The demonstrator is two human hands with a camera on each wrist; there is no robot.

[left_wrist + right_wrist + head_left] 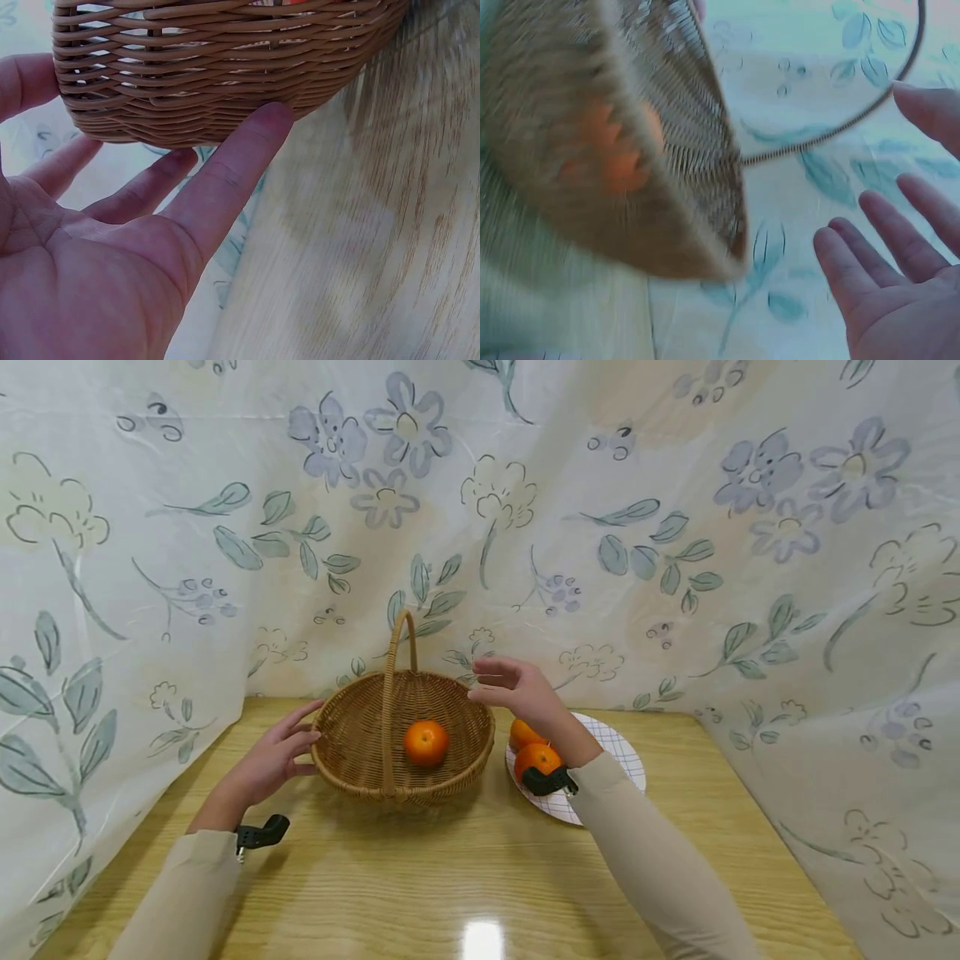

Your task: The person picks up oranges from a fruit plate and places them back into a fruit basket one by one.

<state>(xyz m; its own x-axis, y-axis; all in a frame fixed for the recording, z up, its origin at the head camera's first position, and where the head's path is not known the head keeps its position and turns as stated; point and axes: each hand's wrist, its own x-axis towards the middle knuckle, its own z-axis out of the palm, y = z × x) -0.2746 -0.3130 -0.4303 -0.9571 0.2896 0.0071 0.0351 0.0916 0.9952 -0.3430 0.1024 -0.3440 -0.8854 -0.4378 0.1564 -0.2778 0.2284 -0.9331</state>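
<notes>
A brown wicker basket (352, 735) with a tall arched handle (387, 718) stands at the back of the table. One orange (426, 743) lies inside it, right of the handle. My left hand (270, 760) is at the basket's left side, fingers extended; in the left wrist view its thumb (240, 165) lies along the woven wall. Just off the right rim, my right hand (525, 693) is raised with nothing in it, its fingers spread in the right wrist view. Below that hand, oranges (536, 760) sit on a plate, partly covered by the wrist.
The white plate (618, 752) with a checked pattern is right of the basket on the light wooden table (390, 893). Floral cloth (480, 527) hangs behind and along both sides. A black wrist mount (262, 833) is on the left wrist.
</notes>
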